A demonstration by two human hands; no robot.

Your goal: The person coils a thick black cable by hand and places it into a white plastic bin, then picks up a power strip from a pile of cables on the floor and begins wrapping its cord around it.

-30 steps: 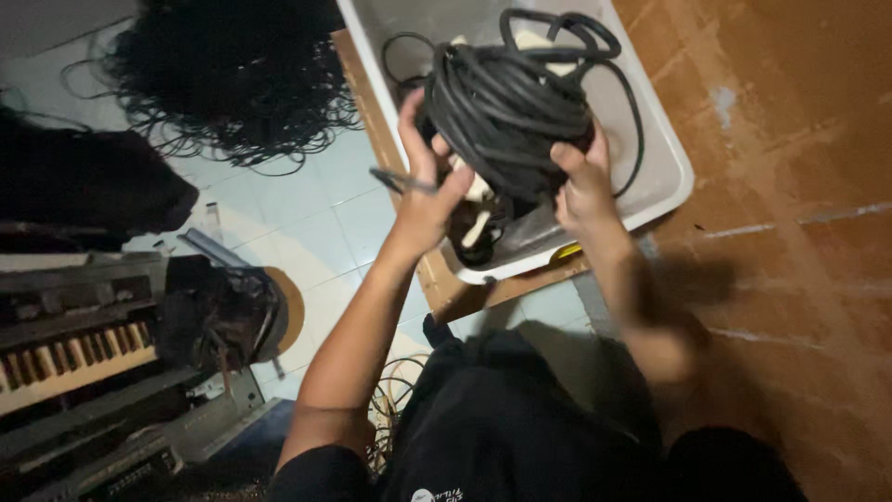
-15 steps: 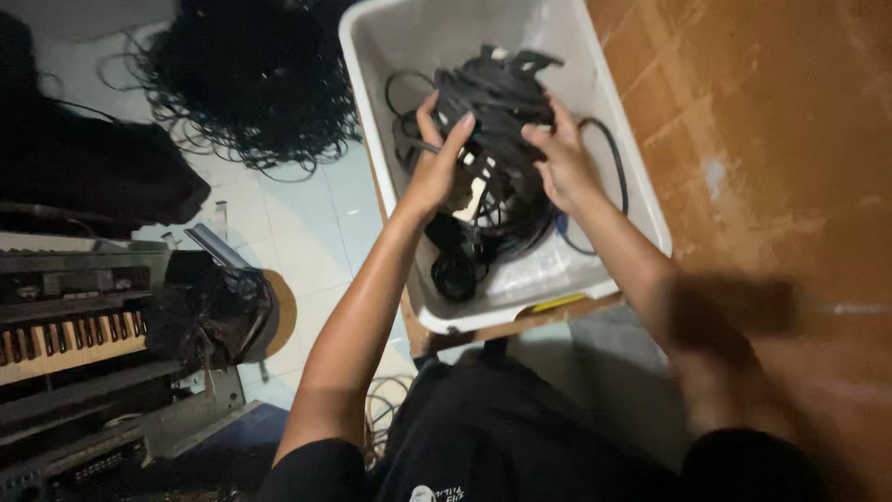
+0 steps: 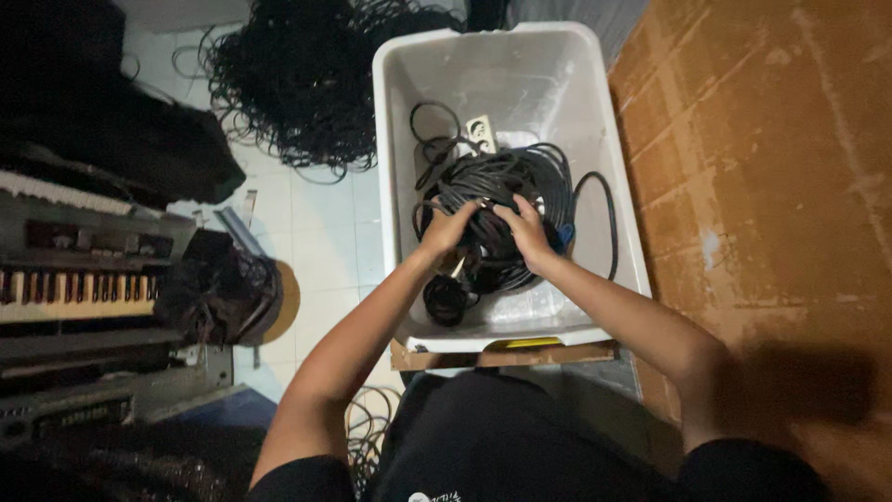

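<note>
Cable coil (image 3: 506, 200) lies in white bin (image 3: 400, 139), gripped on top by left hand (image 3: 448, 230) and right hand (image 3: 522, 228), fingers clenched. Judged heavy, floppy, snag-prone; best held through bundled loops, not loose strands.

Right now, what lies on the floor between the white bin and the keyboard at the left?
In the head view, between the white bin and the keyboard lie pale floor tiles and a dark bag holding cables.
</note>
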